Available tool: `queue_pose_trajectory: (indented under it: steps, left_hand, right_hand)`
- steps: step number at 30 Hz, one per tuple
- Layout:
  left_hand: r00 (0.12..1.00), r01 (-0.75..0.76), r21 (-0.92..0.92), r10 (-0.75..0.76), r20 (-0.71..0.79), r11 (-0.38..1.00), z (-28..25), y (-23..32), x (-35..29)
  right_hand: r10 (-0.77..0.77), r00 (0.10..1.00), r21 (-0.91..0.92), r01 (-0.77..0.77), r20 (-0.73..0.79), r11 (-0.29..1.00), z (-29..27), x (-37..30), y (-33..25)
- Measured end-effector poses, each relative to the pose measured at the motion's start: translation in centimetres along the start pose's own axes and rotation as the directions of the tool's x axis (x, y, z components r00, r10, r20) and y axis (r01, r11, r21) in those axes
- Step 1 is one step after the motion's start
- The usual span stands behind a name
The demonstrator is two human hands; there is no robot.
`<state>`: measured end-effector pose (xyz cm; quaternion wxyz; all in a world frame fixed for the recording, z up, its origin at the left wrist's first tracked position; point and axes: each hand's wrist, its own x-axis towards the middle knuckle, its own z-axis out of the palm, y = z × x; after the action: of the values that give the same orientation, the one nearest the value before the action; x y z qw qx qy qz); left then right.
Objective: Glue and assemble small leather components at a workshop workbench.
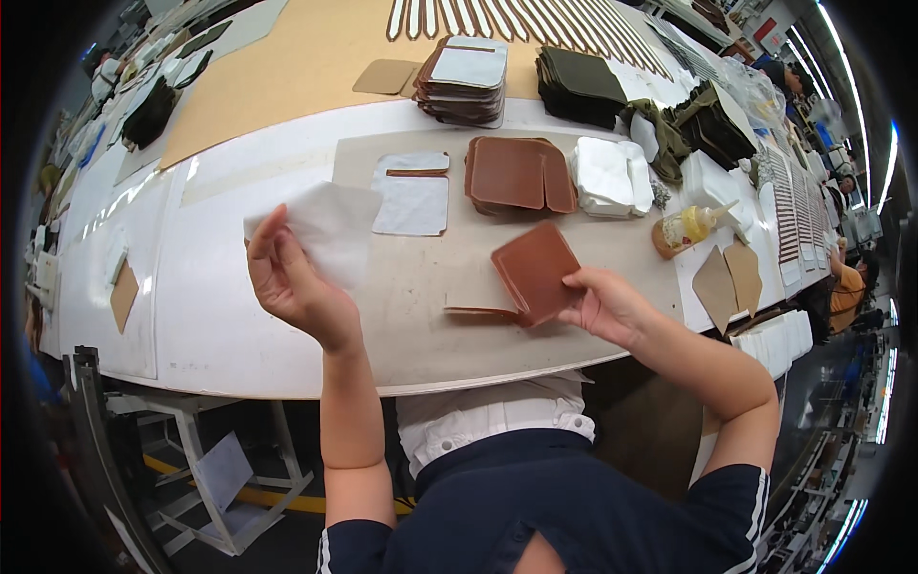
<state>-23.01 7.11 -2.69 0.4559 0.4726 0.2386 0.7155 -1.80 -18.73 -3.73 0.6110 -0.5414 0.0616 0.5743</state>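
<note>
My left hand (298, 287) pinches a thin white sheet (333, 230), raised above the left part of the work mat. Between the thumb and fingers of my right hand (609, 308) is a brown leather panel (537, 272), tilted over the mat, with a narrow strip at its lower left. Beyond my hands lies a white-faced panel (411, 203) with a brown-edged slot. To its right sit a stack of brown leather panels (507, 172) and a pile of folded white sheets (608, 176). A yellow-topped squeeze bottle (681, 231) stands right of these.
Farther back are a stack of white-faced brown pieces (466, 81), a dark green stack (579, 86) and rows of narrow strips (516, 21). Tan pieces (729, 282) lie at the right edge. A metal-framed stand (206, 469) is below left. Other people work at the right.
</note>
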Motion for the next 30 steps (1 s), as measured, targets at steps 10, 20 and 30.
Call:
queue_pose_trajectory:
  steps: [10, 20, 30]
  left_hand:
    - [1.000, 0.008, 0.061, -0.008, 0.005, 0.998, -0.4, -0.1, -0.2]
    - [0.999, 0.002, 0.072, -0.006, 0.052, 0.997, -0.3, -0.4, -0.7]
    - [0.995, -0.005, 0.107, -0.006, 0.102, 0.994, -0.8, -0.9, -0.7]
  right_hand:
    - [-0.083, 0.995, 0.025, 0.084, -0.053, 0.996, -1.4, -3.1, 1.5]
    - [-0.479, 0.218, -0.524, 0.433, 0.850, -0.733, 1.0, -3.5, 5.5]
    - [-0.411, 0.258, -0.478, 0.320, 0.875, -0.818, 4.1, -0.1, 6.8]
